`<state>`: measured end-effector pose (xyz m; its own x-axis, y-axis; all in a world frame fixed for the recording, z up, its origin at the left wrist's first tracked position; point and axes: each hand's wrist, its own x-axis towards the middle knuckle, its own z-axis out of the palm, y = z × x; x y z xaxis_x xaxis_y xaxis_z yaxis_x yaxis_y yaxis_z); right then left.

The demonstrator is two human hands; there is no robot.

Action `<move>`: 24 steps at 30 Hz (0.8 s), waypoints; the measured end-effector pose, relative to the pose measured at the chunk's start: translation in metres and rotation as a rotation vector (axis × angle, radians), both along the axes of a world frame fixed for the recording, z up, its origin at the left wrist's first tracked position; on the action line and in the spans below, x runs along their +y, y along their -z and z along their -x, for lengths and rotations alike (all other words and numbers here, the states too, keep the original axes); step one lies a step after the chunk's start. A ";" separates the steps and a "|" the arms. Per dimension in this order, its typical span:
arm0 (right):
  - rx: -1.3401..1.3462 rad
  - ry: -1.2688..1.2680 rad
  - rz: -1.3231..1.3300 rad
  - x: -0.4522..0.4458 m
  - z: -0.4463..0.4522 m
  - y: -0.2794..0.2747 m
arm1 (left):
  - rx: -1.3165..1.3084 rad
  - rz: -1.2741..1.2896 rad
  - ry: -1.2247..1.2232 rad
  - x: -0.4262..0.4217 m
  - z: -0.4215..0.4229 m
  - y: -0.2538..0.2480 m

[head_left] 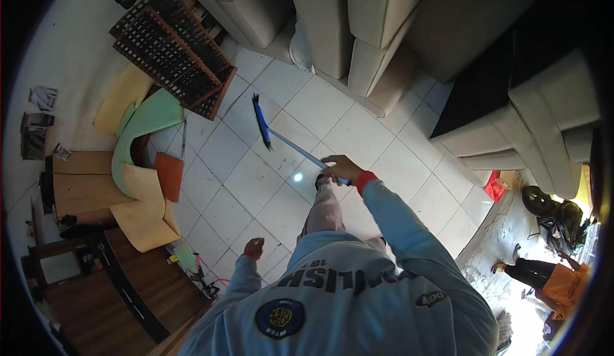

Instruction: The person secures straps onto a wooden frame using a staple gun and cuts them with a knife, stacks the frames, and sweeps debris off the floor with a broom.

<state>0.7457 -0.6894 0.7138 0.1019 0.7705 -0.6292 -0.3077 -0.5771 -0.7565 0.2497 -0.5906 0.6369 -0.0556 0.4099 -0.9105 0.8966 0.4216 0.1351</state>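
Note:
My right hand [341, 168] is closed around the handle of a long-handled broom [299, 149]. The handle runs forward and left to a blue head [261, 121] with black bristles, at the tiled floor. Down at my left side hangs my left hand [254, 248], its fingers loosely curled, with nothing visible in it. The tiled floor [256, 180] lies beneath both hands. One of my feet [324, 181] shows just below the broom handle.
Beige upholstered furniture [320, 23] is stacked ahead and to the right. A brown slatted rack [176, 49] stands front left. Foam pieces [144, 190] and a wooden desk [134, 279] are on the left. A person in orange [566, 286] is at the far right, near black bags [566, 218].

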 end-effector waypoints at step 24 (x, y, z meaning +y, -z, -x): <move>0.176 1.155 0.339 -0.172 0.001 -0.144 | -0.278 -0.257 0.563 0.211 -0.179 0.022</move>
<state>0.7451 -0.8616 0.8573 0.5124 0.0763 -0.8553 -0.8543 -0.0562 -0.5168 0.4292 -0.3791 0.6150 0.4514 0.5136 -0.7297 0.8877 -0.1755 0.4256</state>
